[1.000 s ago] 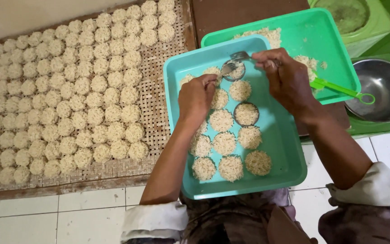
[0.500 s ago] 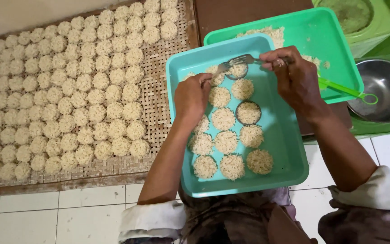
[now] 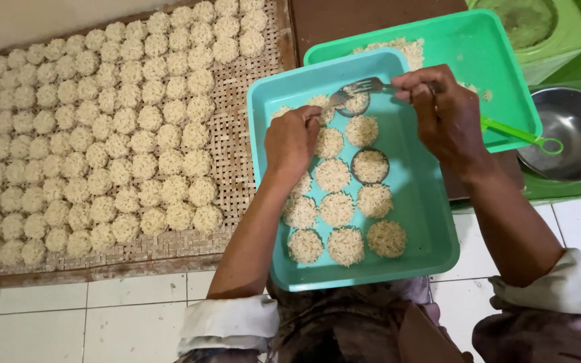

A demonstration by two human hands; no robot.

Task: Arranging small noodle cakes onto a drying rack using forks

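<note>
Fork: I see a metal fork (image 3: 361, 86) over the far end of the teal tray (image 3: 432, 222), its tines at a round ring mould (image 3: 356, 102) filled with noodle-like strands.
Right hand: my right hand (image 3: 442, 114) is closed round the fork's handle, pinching it between thumb and fingers.
Left hand: my left hand (image 3: 292, 141) rests inside the tray, fingers curled and narrow, touching a noodle round (image 3: 322, 107) just beside the mould; I cannot tell whether it grips anything.
Tray contents: noodle discs (image 3: 336, 208) lie in rows, and a second ring mould (image 3: 370, 165) sits among them.
Behind: a green tray (image 3: 499, 60) holds loose noodles (image 3: 398, 48), with a green plastic tool (image 3: 522, 134) on its edge.
Left side: a woven mat (image 3: 233, 144) is covered with many noodle rounds (image 3: 102, 134).
Right side: a steel bowl (image 3: 573, 134) stands near.
</note>
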